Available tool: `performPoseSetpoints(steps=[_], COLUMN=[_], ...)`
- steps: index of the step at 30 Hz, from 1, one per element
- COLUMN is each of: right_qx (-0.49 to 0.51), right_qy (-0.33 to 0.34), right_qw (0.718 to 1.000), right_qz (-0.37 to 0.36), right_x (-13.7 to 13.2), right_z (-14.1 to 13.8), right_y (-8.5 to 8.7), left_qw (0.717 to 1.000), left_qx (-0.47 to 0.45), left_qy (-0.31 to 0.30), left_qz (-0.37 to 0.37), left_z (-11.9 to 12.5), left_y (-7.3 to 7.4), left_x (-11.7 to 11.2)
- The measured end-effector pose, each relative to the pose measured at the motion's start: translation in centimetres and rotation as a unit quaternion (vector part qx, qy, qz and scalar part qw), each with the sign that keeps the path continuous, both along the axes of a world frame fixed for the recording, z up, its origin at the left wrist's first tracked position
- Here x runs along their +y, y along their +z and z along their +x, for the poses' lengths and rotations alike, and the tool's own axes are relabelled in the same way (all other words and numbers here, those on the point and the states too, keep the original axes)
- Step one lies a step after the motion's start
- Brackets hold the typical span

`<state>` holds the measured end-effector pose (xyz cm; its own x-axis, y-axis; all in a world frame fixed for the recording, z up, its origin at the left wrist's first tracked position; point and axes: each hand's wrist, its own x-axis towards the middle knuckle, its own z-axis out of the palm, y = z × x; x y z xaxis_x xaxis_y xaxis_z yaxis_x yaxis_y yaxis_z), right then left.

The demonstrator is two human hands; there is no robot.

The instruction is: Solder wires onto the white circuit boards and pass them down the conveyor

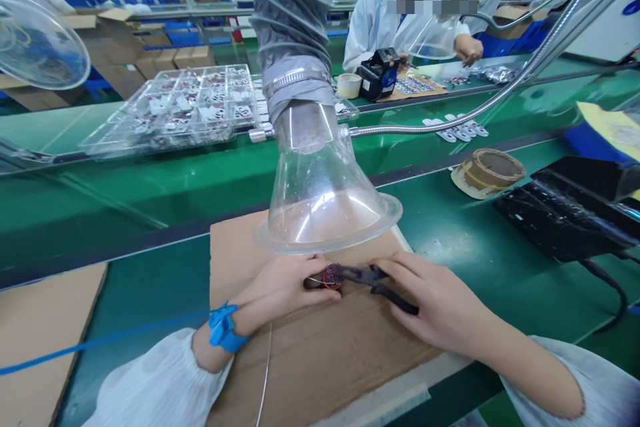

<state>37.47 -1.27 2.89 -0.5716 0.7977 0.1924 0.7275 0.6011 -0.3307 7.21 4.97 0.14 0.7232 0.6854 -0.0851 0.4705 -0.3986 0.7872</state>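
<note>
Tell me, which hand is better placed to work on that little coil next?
Probably the right hand: it holds the black-handled pliers, whose tips are at the small dark coil. The left hand is occupied holding the coil.

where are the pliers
Just right of centre in the head view, the black-handled pliers are in the right hand, tips at the dark coil.

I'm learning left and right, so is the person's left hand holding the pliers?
No, the right hand holds the pliers, while the left hand holds a small dark piece.
</note>
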Motion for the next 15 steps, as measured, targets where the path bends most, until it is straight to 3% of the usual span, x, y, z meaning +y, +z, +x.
performPoseSetpoints(steps=[15], right_qx=[0.033], right_qy=[-0.036], right_qw=[0.999], right_qz=[0.010], right_x=[-0.81], right_z=[-0.61], right_y=[-0.45], left_qw=[1.000], left_qx=[0.002], left_qy=[0.005], left_qz=[0.011], left_z=[0.01], left_y=[-0.24], left_x=[-0.08])
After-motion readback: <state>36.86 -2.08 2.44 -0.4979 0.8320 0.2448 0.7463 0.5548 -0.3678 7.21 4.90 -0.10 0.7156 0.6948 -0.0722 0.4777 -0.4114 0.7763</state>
